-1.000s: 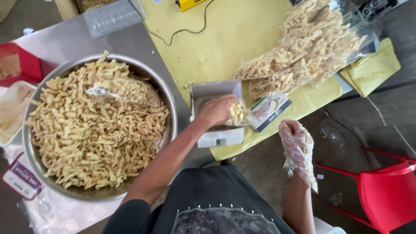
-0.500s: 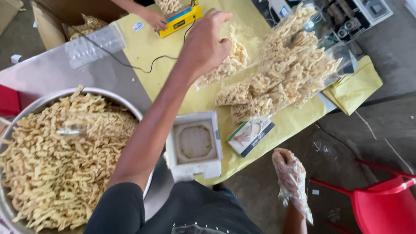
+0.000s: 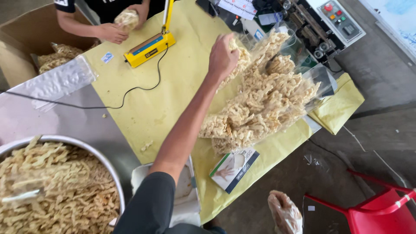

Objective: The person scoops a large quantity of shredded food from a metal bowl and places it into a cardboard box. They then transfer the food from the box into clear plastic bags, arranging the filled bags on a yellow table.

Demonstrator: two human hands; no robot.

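At the lower left of the frame a large metal bowl point(image 3: 118, 190) is seen, heaped nearly to its rim with loose fried snack sticks point(image 3: 56, 195), so a great deal appears yet to be bagged. In the upper left a cardboard box point(image 3: 24, 30) is stood beside the table, and a few filled bags point(image 3: 52, 60) are lodged in it. Just right of it, another bag point(image 3: 127, 18) is held in a co-worker's hands point(image 3: 110, 32) next to a yellow sealer point(image 3: 149, 45) set on the yellow table cover point(image 3: 173, 86). Low in the middle a white tray point(image 3: 187, 195) is partly hidden by the person's arm; no sticks can be made out in it. The left hand point(image 3: 223, 56) is stretched to the upper middle and is closed around a filled clear bag point(image 3: 242, 54), which is held at the top edge of the heap of filled bags point(image 3: 264, 108); that heap, spread across the middle right, suggests much of the bagging is done, though whether those bags are sealed cannot be told. A flat glove box point(image 3: 234, 169) is laid below the heap. At the lower right the right hand point(image 3: 284, 212), covered by a plastic glove, is hung off the table edge; its grip cannot be told.
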